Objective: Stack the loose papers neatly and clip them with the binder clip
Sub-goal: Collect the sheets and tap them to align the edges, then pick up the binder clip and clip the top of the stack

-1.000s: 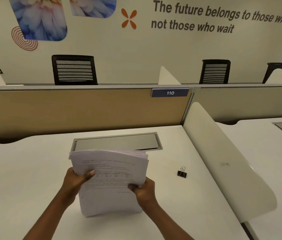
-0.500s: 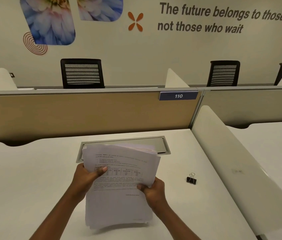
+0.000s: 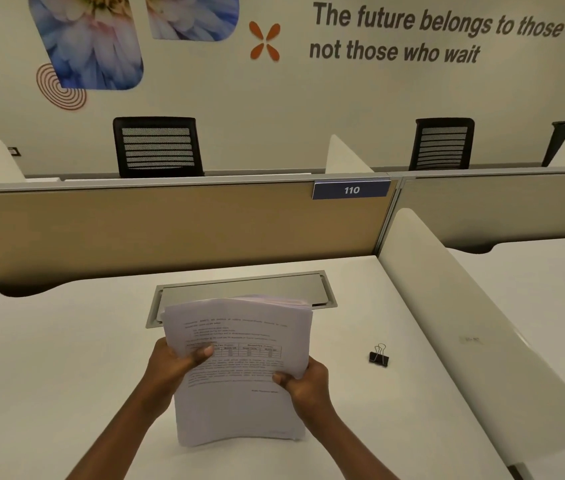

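A thick stack of printed white papers [image 3: 239,403] stands upright on its bottom edge on the white desk [image 3: 49,358]. My left hand [image 3: 173,367] grips its left side, thumb across the front sheet. On the stack's right side, lower down, my right hand [image 3: 305,384] holds the edge. The sheets bow slightly and their top edges fan a little at the upper right. A small black binder clip [image 3: 378,356] with silver handles lies on the desk to the right of the stack, untouched.
A grey metal cable flap [image 3: 246,289] is set in the desk behind the papers. A tan partition [image 3: 170,230] with a "110" tag closes the back. A white curved divider [image 3: 475,334] bounds the desk on the right. Black chairs stand beyond.
The stack has dropped back down onto its bottom edge and the sheets look more even. Both hands keep their grip. The view shifted slightly; the clip has not moved.
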### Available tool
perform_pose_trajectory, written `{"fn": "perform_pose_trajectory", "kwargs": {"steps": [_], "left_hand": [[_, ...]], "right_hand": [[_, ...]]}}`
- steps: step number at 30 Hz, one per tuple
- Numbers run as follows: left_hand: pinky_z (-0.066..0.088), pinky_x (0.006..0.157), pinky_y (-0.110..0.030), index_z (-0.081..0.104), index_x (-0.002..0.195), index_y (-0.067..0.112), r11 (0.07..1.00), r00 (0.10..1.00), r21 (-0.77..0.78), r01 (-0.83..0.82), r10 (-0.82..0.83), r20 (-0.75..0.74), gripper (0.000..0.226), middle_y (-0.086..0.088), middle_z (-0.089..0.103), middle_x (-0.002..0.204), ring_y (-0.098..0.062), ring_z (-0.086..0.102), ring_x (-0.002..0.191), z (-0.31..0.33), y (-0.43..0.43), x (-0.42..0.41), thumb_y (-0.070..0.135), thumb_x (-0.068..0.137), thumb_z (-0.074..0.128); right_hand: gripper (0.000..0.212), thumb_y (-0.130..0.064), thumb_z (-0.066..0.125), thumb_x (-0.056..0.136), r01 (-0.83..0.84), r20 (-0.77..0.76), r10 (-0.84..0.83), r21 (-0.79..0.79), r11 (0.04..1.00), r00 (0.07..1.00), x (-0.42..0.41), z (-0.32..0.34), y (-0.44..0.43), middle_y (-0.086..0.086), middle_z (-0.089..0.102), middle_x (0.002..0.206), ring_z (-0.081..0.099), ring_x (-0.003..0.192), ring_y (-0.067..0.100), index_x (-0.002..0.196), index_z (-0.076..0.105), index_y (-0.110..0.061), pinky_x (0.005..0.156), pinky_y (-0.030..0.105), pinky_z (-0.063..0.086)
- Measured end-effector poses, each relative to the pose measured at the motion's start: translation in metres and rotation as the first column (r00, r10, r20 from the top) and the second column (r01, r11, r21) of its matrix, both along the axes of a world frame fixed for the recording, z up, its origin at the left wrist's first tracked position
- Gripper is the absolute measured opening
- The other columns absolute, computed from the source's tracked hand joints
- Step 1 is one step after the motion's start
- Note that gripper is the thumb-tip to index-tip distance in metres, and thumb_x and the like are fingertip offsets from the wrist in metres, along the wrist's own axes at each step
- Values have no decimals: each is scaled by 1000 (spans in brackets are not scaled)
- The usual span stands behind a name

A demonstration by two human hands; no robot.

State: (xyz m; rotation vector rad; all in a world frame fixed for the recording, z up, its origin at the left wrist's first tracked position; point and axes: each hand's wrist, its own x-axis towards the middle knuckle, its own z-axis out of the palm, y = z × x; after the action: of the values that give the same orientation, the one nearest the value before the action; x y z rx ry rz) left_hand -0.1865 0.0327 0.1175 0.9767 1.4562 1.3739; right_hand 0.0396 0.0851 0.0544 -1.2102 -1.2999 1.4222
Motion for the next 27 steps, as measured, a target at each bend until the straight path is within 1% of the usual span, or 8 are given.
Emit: {"fn": "perform_pose_trajectory", "kwargs": {"steps": [7,10,12,14,16,18,20,27], "left_hand": [[62,66,-41,70,97,14,999,999,25,-38,38,1,64,-6,77,90,-31,73,81,-5,5,4,44,42,83],[62,64,-37,71,95,13,998,999,43,-46,45,22,56,-7,77,90,-29,73,81,-6,6,6,39,46,80],[62,65,-38,72,93,14,998,999,48,-46,45,21,50,-6,77,90,-28,73,80,-6,6,6,37,49,81],[62,68,-42,72,95,14,998,999,49,-48,48,17,40,-6,77,90,-30,73,82,-6,7,6,27,58,79],[61,72,-46,71,96,14,997,998,44,-59,58,17,35,-6,77,91,-31,72,83,-7,8,7,21,62,76],[60,74,-48,72,96,12,997,997,35,-69,68,24,35,-8,76,91,-32,72,85,-8,8,7,20,62,76],[59,75,-49,72,97,11,997,997,29,-72,72,28,36,-10,76,93,-33,72,85,-8,8,7,19,62,76],[61,63,-33,73,91,16,997,996,38,-70,68,50,29,-5,77,87,-26,74,80,-5,6,8,17,62,76]], "right_hand": [[25,-32,61,76,-132,-79,140,102,986,987,15,-2,9,7,74,92,69,83,24,89,69,-12,70,39,59],[27,-29,48,70,39,-40,-33,153,988,999,34,-6,35,4,68,74,61,67,18,72,67,-10,58,31,47],[21,-28,56,74,173,120,-197,186,967,973,54,-11,58,4,66,78,60,73,20,77,65,-9,64,34,45],[23,-21,70,77,200,466,-310,270,942,829,76,-21,82,8,63,95,59,92,27,95,65,-8,77,37,46],[44,-19,73,78,101,792,-306,300,949,529,99,-32,100,15,57,113,51,108,35,116,57,-6,85,42,46],[54,-28,69,81,31,929,-216,217,976,299,117,-37,109,15,55,119,50,110,35,127,48,-9,87,42,46],[54,-32,66,84,5,965,-138,140,990,223,130,-42,114,12,56,118,52,110,32,129,44,-11,87,40,46],[14,-11,52,85,12,927,-87,88,996,364,153,-63,114,6,67,94,61,91,26,97,59,-11,77,38,52]]}}
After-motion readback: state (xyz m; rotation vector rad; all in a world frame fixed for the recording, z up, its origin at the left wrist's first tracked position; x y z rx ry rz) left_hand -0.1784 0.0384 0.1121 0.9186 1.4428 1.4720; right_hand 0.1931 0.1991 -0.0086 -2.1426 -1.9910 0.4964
